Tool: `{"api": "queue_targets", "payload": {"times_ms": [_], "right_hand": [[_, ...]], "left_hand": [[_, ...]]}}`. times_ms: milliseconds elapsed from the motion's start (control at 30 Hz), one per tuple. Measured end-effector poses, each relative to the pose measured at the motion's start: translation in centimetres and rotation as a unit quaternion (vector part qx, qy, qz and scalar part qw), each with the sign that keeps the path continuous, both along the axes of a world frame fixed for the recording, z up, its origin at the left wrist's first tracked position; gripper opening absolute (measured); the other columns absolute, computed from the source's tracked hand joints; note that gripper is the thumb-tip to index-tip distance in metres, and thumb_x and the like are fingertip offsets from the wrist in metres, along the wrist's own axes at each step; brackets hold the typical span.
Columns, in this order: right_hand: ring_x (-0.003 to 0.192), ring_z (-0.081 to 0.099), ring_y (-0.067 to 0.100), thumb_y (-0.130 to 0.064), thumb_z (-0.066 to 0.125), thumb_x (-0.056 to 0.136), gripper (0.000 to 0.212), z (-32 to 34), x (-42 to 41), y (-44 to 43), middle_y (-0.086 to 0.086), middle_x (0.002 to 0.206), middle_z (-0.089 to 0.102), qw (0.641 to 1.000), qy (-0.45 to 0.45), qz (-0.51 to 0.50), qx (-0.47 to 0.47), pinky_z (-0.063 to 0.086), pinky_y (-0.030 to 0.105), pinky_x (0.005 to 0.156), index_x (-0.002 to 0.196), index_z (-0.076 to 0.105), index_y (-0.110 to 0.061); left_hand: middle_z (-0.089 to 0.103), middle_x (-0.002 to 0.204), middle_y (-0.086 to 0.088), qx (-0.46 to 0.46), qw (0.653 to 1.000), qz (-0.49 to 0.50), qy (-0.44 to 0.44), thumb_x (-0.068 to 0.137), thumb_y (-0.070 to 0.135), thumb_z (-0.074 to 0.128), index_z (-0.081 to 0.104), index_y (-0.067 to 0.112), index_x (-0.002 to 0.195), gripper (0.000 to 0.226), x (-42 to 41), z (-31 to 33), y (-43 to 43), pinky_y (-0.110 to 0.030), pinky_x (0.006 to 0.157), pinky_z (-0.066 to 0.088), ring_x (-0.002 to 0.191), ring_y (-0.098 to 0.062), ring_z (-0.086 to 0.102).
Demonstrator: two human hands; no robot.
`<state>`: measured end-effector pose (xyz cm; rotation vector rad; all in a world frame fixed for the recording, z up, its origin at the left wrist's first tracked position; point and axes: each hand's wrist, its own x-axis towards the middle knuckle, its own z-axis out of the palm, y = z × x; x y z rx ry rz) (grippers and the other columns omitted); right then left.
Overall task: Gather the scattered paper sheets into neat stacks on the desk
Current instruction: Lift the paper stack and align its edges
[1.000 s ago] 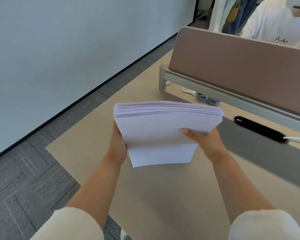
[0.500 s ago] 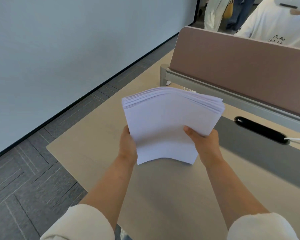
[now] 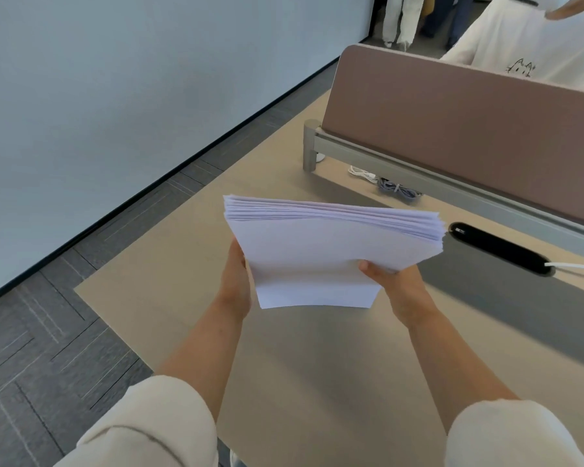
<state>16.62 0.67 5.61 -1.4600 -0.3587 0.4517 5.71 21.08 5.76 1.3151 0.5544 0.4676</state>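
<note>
The stack of paper (image 3: 317, 257) is in the air above the desk (image 3: 317, 382), near its left end, held between both hands and touching nothing else. The right hand (image 3: 398, 288) pinches the near right corner, with the thumb flat on the top sheet and the fingers hidden underneath. The left hand (image 3: 236, 284) clasps the left edge, its thumb against the side of the sheets. Its fingers are out of sight below, so how far they curl cannot be told.

Holding opposite sides looks meant to stop the sheets sliding over one another. The far edges are fanned slightly, so the pile is not yet square. Its near edge sags a little between the hands, as a loose bundle does.

No loose sheets show on the desk, so the gathering seems mostly done. The likely step in hand is evening up the edges or choosing a spot to lay the pile down.

Far right, a brown divider panel (image 3: 469, 129) stands on a grey rail, with coiled cables (image 3: 397, 190) lying under it. A black cable slot (image 3: 499, 247) sits just right of the stack, so setting the pile down left of it keeps it flat.
</note>
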Motion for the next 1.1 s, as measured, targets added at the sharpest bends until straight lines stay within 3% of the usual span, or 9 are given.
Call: {"api": "queue_targets", "payload": {"times_ms": [167,267,400,533,633,700,833,967,1100], "right_hand": [[0.095,0.066,0.001,-0.016,0.076,0.073,0.034,-0.3,0.2,0.2,-0.018,0.096,0.072,1.000,0.024,-0.011,-0.007,0.049,0.028,0.087,0.097,0.065,-0.037],[0.094,0.067,0.003,-0.015,0.075,0.076,0.029,-0.5,0.3,0.1,-0.015,0.096,0.073,0.999,0.036,-0.006,-0.023,0.050,0.026,0.084,0.096,0.066,-0.034],[0.090,0.068,0.002,-0.009,0.071,0.079,0.029,-0.9,0.7,-0.4,-0.014,0.094,0.073,0.998,0.045,0.013,-0.030,0.050,0.019,0.077,0.100,0.066,-0.028],[0.093,0.066,0.009,-0.007,0.075,0.075,0.033,-2.1,0.7,-0.4,-0.008,0.100,0.070,0.997,0.065,-0.019,-0.042,0.050,0.025,0.081,0.099,0.064,-0.027],[0.096,0.065,0.006,-0.012,0.077,0.075,0.037,-2.2,0.7,-0.3,-0.007,0.105,0.069,0.998,0.044,-0.023,-0.047,0.050,0.018,0.078,0.105,0.062,-0.027],[0.093,0.065,-0.001,-0.012,0.077,0.075,0.037,-2.0,0.7,-0.2,-0.012,0.103,0.069,0.998,0.030,-0.021,-0.042,0.051,0.015,0.077,0.103,0.062,-0.031],[0.094,0.065,-0.003,-0.016,0.074,0.076,0.034,-1.6,0.7,-0.1,-0.016,0.103,0.068,0.998,0.040,0.006,-0.048,0.049,0.019,0.081,0.100,0.062,-0.035],[0.095,0.066,-0.003,-0.033,0.074,0.064,0.047,-1.6,0.8,-0.2,-0.012,0.107,0.070,0.996,0.066,0.026,-0.051,0.047,0.020,0.082,0.110,0.063,-0.027],[0.101,0.065,0.004,-0.018,0.075,0.077,0.031,-2.4,0.6,0.0,-0.010,0.107,0.070,0.997,0.064,-0.012,-0.041,0.048,0.024,0.087,0.105,0.065,-0.029]], "left_hand": [[0.061,0.103,0.003,-0.033,0.999,-0.009,0.033,0.081,0.032,0.043,0.056,0.016,0.112,0.036,0.6,-0.5,-0.2,-0.029,0.076,0.052,0.091,-0.014,0.060],[0.058,0.092,0.004,-0.048,0.999,0.002,0.019,0.090,0.022,0.041,0.056,0.022,0.090,0.016,0.9,-0.6,-0.3,-0.028,0.073,0.049,0.082,-0.013,0.056],[0.046,0.071,0.004,-0.079,0.996,0.018,0.047,0.081,0.019,0.041,0.046,0.025,0.068,0.015,0.8,-2.0,0.0,-0.026,0.059,0.037,0.067,-0.014,0.041],[0.063,0.064,0.010,-0.097,0.993,0.013,0.066,0.093,0.008,0.034,0.057,0.021,0.073,0.033,0.8,-3.1,-0.6,-0.020,0.054,0.051,0.059,-0.010,0.062],[0.053,0.073,0.005,-0.102,0.992,0.041,0.061,0.093,0.011,0.031,0.052,0.022,0.072,0.031,0.9,-3.6,-0.4,-0.025,0.062,0.048,0.074,-0.018,0.051],[0.057,0.085,0.003,-0.089,0.994,0.041,0.056,0.096,0.016,0.032,0.056,0.022,0.087,0.026,1.1,-3.8,-0.5,-0.031,0.072,0.049,0.083,-0.020,0.053],[0.059,0.089,0.002,-0.071,0.995,0.020,0.069,0.095,0.017,0.037,0.057,0.020,0.096,0.020,1.2,-3.8,-0.8,-0.025,0.067,0.055,0.080,-0.017,0.058],[0.065,0.107,0.001,-0.100,0.989,0.028,0.102,0.094,0.029,0.039,0.063,0.023,0.106,0.028,1.1,-4.9,-0.6,-0.049,0.099,0.047,0.108,-0.025,0.062],[0.069,0.103,0.010,-0.096,0.987,0.044,0.118,0.092,0.032,0.042,0.066,0.035,0.097,0.025,0.8,-4.7,-1.6,-0.040,0.095,0.049,0.106,-0.018,0.062]]}}
